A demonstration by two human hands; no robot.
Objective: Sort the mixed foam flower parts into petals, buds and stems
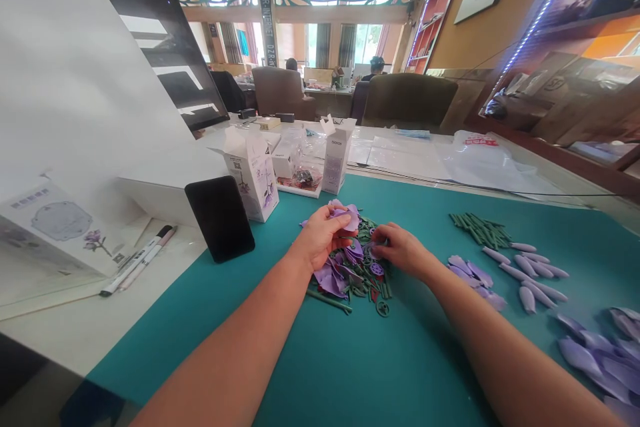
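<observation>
On the green mat lies a mixed pile of small plastic flower parts, purple petals and green stems among them. My left hand is closed on a light purple petal piece over the pile's left side. At the pile's right edge, my right hand has its fingers bent together down among the parts. Whatever its fingertips pinch is too small to make out. A green ring-shaped piece lies at the near edge of the pile, and a long green stem lies at its near left.
Sorted groups sit to the right: green stems, slim lilac pieces, small petals and large petals. Leftward stand a black phone or tablet and an opened white box. Another box stands behind the pile.
</observation>
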